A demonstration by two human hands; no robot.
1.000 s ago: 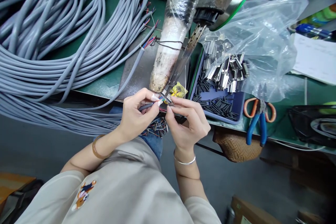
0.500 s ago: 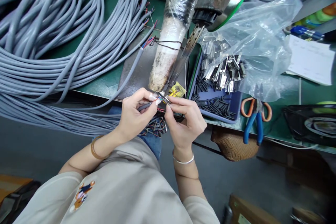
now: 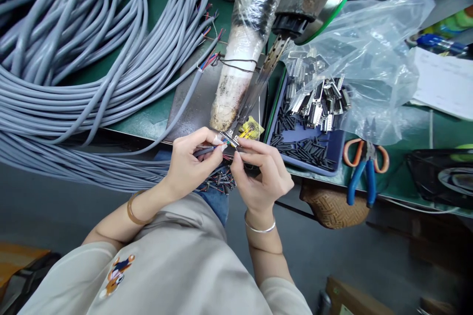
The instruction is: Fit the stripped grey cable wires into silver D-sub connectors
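My left hand [image 3: 192, 162] is closed in a pinch on the end of a grey cable [image 3: 203, 151], its thin coloured wires at the fingertips. Between both hands is a small metal multi-pin connector [image 3: 229, 139], with my right hand [image 3: 263, 172] pinching its right end. Just above the connector, the tip of a fixed soldering iron [image 3: 254, 96] points down; whether they touch I cannot tell. Beside the tip lies a yellow sponge [image 3: 252, 128]. Fingers partly hide the wire ends.
Bundled grey cables [image 3: 74, 88] cover the left of the bench. A white-ended duct [image 3: 231, 78] stands beside the iron. To the right are a blue tray [image 3: 295, 130] of connectors and black sleeves, a plastic bag [image 3: 384, 49], pliers [image 3: 364, 172] and a fan [image 3: 443, 172].
The connector has tilted slightly, so its row of pins shows more plainly. Both hands keep their pinch near the iron's tip. The view has shifted a little.
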